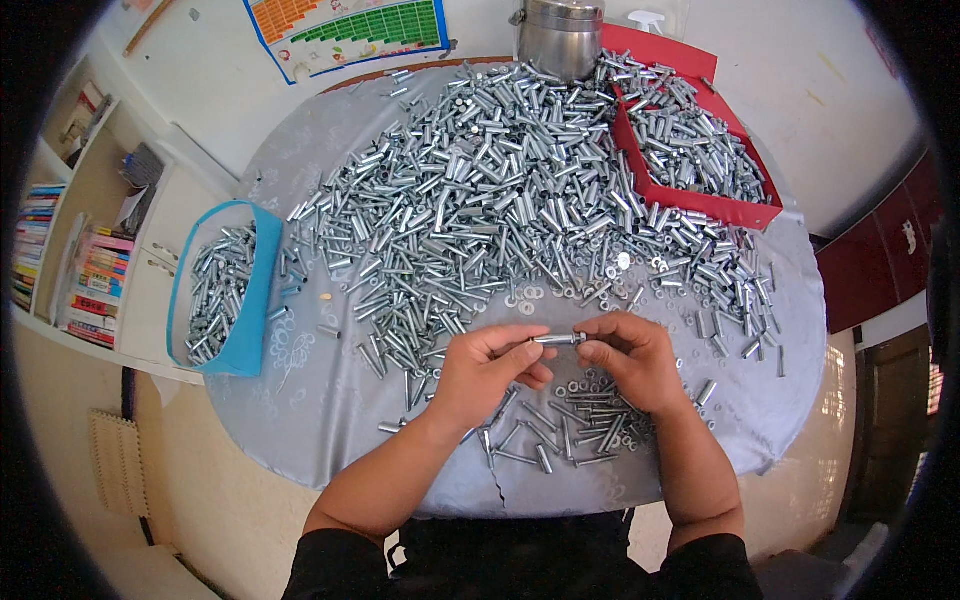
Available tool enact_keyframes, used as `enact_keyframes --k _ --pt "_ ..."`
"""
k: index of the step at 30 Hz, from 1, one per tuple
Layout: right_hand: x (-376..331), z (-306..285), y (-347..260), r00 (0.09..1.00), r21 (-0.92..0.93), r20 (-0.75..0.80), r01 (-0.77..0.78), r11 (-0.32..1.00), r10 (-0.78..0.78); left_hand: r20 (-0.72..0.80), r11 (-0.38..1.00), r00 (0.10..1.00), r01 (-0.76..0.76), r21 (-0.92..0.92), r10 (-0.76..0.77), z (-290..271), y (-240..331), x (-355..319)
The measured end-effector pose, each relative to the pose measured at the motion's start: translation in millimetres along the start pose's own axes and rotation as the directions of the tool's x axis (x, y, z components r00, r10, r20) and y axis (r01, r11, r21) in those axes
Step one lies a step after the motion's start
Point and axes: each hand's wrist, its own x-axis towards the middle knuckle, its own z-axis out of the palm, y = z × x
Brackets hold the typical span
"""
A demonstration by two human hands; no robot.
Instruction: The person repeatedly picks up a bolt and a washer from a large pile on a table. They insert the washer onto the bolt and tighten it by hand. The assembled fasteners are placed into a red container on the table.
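Note:
Between my two hands, a silvery expansion bolt (556,340) lies level above the near part of the table. My left hand (492,368) is closed, thumb and fingers pinching the bolt's left end. At the other end, the fingertips of my right hand (632,358) are closed around the tip, where a small nut or washer seems to sit. Beneath my hands is a loose group of bolts (600,418) with washers and nuts. Farther back spreads a big heap of metal sleeves and bolts (470,190), with flat washers (530,294) along its near edge.
A blue bin (265,290) of sleeves or bolts stands at the table's left edge. To the far right is a red box (712,208) filled with bolts. A steel pot (560,45) stands at the back. Bookshelves (75,230) line the left side.

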Motion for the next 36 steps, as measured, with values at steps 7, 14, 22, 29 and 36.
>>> enact_keyframes --k 7,14,22,29,36 --pt "2.4 -3.7 -5.0 0.979 -0.158 0.025 0.202 0.966 -0.201 0.027 0.996 0.998 0.066 -0.065 -0.064 0.2 2.3 0.7" --pt "3.7 -7.0 -2.3 0.971 -0.171 0.057 0.241 0.955 -0.234 0.055 0.987 0.99 0.136 -0.084 -0.132 -2.8 2.0 0.9" --pt "-2.1 -3.1 -3.0 0.979 -0.183 0.05 0.203 0.962 -0.197 0.07 0.996 0.994 0.083 -0.024 -0.081 -2.7 0.4 0.0" --pt "0.0 -9.6 8.4 0.989 -0.223 0.037 0.151 0.963 -0.146 0.054 0.999 0.998 0.016 0.052 -0.018 1.1 -2.2 -0.7" --pt "2.0 -2.1 -2.2 0.953 -0.236 0.006 0.296 0.925 -0.304 0.002 0.999 1.0 -0.009 0.047 0.009 -1.2 -1.2 -0.1"
